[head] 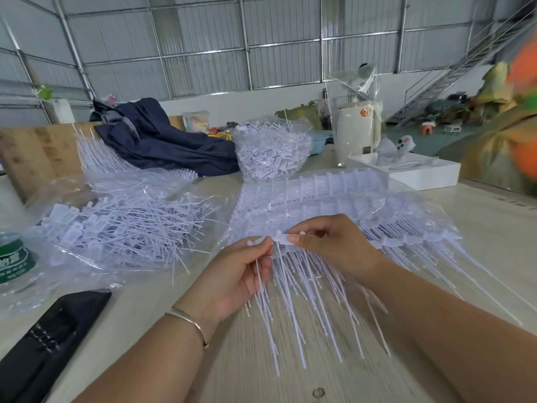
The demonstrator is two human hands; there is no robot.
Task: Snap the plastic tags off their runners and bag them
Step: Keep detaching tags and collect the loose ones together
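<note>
At the centre of the frame the left hand [241,274] pinched the head of a white plastic tag [257,242], apparently with several loose tails gathered in its palm, while the right hand [325,245] gripped the runner [290,238] just beside it. More runners [334,196] lay stacked behind the hands, and an open clear bag [122,225] of loose tags sat at centre left on the table [247,367].

Table [479,257]: pale wood.
Left of white box [418,173]: full bag of tags [270,152], dark jacket [162,141].
Nearer, far left: open tag bag [122,225], bottle [14,257].
</note>
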